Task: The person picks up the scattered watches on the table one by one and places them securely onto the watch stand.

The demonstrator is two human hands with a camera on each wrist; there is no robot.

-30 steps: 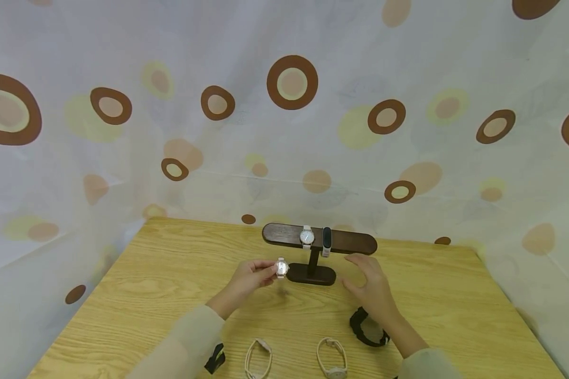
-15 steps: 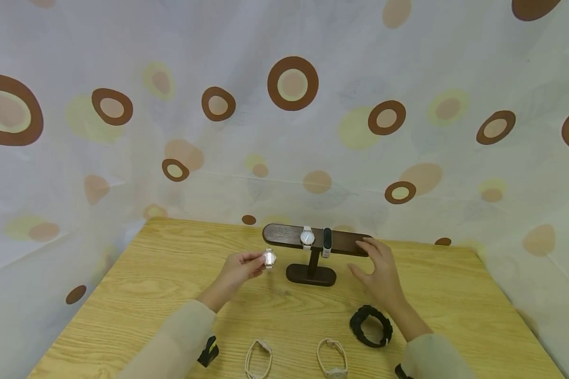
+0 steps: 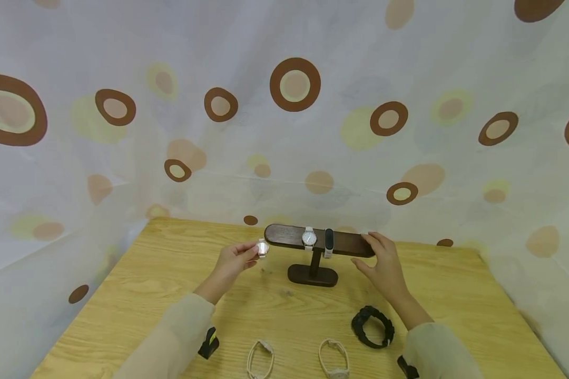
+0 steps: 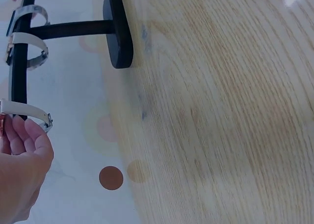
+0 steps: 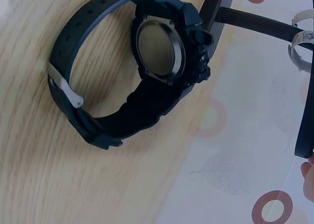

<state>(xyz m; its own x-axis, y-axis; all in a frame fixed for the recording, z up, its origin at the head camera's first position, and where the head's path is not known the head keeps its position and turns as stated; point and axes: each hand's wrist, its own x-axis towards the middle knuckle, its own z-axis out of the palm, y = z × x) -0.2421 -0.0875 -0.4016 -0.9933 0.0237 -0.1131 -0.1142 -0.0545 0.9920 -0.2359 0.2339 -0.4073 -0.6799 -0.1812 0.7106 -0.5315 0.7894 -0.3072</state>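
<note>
My left hand (image 3: 232,262) pinches a white-strapped watch (image 3: 263,248) by its edge, at the left end of a dark wooden watch stand (image 3: 284,236). In the left wrist view the watch's looped strap (image 4: 27,109) overlaps the tip of the bar. At the opposite end, my right hand (image 3: 385,266) holds the bar, fingers over its tip and thumb at the front edge. Two pieces sit around the bar's middle: a white watch with a round dial (image 3: 308,238) and a fitness band with a black face (image 3: 329,239).
A chunky black watch (image 3: 373,327) stands on its side on the wooden table (image 3: 170,279), below my right hand. Two pale looped watches (image 3: 261,360) lie at the front. Black strap pieces show beside both sleeves. A patterned sheet (image 3: 246,137) hangs behind.
My left hand has carried the white-strapped watch left and up, from near the stand's base to the bar's left end. My right hand has moved up to the bar's right end.
</note>
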